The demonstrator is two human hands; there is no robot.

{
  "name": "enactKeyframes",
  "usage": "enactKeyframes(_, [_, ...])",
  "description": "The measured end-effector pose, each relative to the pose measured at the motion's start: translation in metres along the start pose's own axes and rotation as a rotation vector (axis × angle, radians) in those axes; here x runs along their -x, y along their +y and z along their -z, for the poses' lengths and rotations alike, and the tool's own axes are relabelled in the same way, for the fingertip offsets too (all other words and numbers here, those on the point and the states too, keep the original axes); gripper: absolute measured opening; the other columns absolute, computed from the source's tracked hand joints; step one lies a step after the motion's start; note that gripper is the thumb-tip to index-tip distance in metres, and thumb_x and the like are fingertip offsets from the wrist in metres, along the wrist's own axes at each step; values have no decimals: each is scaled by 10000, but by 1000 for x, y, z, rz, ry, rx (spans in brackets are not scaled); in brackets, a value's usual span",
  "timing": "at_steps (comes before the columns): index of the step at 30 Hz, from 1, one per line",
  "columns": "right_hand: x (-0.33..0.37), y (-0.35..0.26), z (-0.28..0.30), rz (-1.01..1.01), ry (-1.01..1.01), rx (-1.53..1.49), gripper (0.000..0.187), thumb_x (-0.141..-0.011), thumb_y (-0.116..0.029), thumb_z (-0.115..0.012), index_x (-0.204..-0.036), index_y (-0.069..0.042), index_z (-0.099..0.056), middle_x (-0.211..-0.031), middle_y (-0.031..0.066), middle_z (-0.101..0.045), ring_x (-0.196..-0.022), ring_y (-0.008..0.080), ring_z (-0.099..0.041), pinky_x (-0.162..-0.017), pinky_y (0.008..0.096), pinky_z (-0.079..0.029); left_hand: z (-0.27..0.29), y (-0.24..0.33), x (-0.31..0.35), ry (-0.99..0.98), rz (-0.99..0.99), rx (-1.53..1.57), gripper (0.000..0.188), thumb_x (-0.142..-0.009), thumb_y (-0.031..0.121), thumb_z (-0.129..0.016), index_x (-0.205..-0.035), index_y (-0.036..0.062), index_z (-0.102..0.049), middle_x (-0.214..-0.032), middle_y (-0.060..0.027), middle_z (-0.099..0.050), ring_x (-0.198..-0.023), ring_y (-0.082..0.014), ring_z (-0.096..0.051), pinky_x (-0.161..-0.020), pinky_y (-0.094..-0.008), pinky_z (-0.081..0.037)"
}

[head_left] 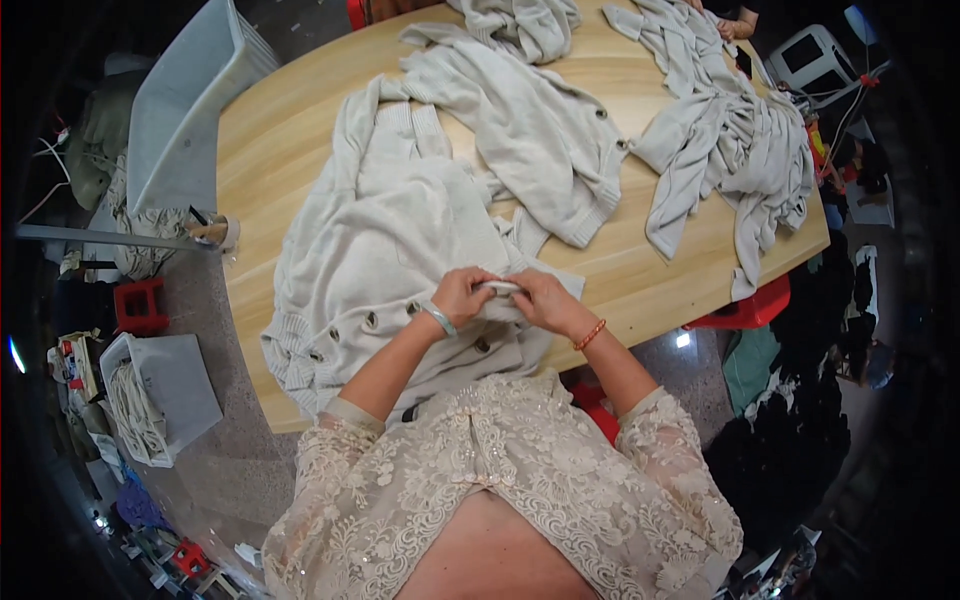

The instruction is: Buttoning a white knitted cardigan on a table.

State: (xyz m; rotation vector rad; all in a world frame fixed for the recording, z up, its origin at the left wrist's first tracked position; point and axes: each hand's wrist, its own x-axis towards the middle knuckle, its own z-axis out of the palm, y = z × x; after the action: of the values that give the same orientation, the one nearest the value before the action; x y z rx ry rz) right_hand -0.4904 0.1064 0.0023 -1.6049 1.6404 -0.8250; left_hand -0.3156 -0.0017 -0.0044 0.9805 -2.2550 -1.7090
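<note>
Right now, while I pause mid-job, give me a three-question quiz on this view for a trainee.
1. True or false: the left hand and right hand both grip pale knit fabric.
2. Which wrist wears the red bracelet? A) left B) right C) neither
3. Fill in: the whitish bin to the left of the wooden table, low in the view, holds ____.

Key: 1. True. 2. B. 3. Light-coloured cloth.
</note>
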Motion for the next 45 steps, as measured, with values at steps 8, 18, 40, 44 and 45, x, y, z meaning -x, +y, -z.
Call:
enactKeyframes(8, [7,-1,-4,27,42,57,228,-783,15,-528,-999,1,-600,-900,179,-579,-830,376,-584,-737,415,-482,-5,-10,3,-18,16,108,181,-817,2,-546,-959,-37,-653,-811,-57,-665,-735,-78,-572,-688,-228,-469])
enactKeyframes(18, [10,-19,11,-296,-192,-790,132,-866,-97,-599,-942,8,-619,-766,-15,-579,-615,51,-507,-549,215,-424,10,-6,11,-139,100,480,177,-844,110,-669,-960,-20,-636,-851,0,-638,-761,-40,-551,-692,-190,-462])
enactKeyframes(40, [-14,-122,84,178,117,-22,830,-677,-150,-754,-1385,-18,-341,-1378,163,-407,-1032,266,-511,-874,341,-436,51,132,91,456,-415,413,360,-733,66,-697,-1065,-2,-574,-986,-99,-636,-910,-171,-605,-802,-286,-473])
enactKeyframes(44, [-24,-121,60,513,122,-171,398,-778,-115,-636,-1147,12,-555,-1181,192,-562,-1081,321,-554,-913,365,-447,34,174,89,57,-774,397,331,-761,110,-669,-1049,14,-538,-987,-152,-549,-915,-316,-543,-816,-353,-419])
enactKeyframes(45, [-15,-119,62,281,138,-245,329,-781,-133,-637,-1074,5,-580,-1085,177,-595,-998,313,-582,-860,367,-466,36,174,89,25,-867,324,378,-758,139,-673,-1085,18,-526,-1058,-166,-542,-996,-340,-523,-871,-391,-396])
